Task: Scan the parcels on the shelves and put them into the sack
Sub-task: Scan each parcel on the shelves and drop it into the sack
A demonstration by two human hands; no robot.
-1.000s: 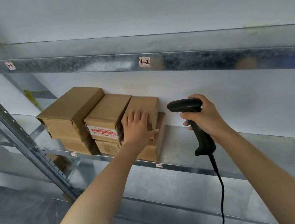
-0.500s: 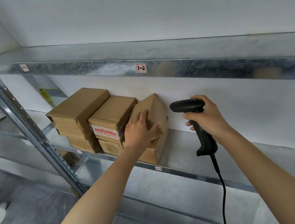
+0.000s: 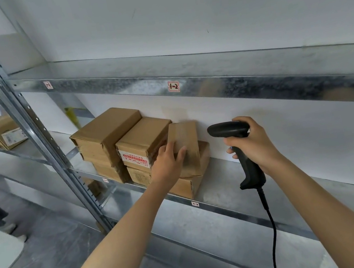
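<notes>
– Two hands are up at the rack in front of us. What does our left hand [image 3: 169, 161] have?
– It grips the small brown parcel [image 3: 186, 139], fingers and thumb curled round its near edge. That parcel stands on end, nearly upright, over the flat parcel [image 3: 187, 186], just beside the red-labelled parcel [image 3: 141, 140].
– Does its lower edge rest on the flat one?
– We cannot tell; our own hand covers that corner.
– And our right hand [image 3: 255, 143]?
– It is wrapped tight round the handle of the black scanner [image 3: 229, 128]. The scanner's head points left at the upright parcel, near it but apart. The cable [image 3: 271, 223] drops from the foot of the handle and leaves our view at the bottom.
– Where does all this sit?
– On the middle shelf [image 3: 228, 186] of a grey metal rack, against a white wall [image 3: 290, 137]. A small tag [image 3: 195, 204] on its front edge looks like 2-2; the upper shelf [image 3: 230, 65] carries a tag marked 1-2 [image 3: 173, 86].
– What else do we see there?
– Left of the red-labelled one, a larger parcel [image 3: 104, 130] lies on top of another, all brown cardboard. Past the upright post [image 3: 36, 130], in the next bay, lies a white-labelled parcel [image 3: 3, 134].
</notes>
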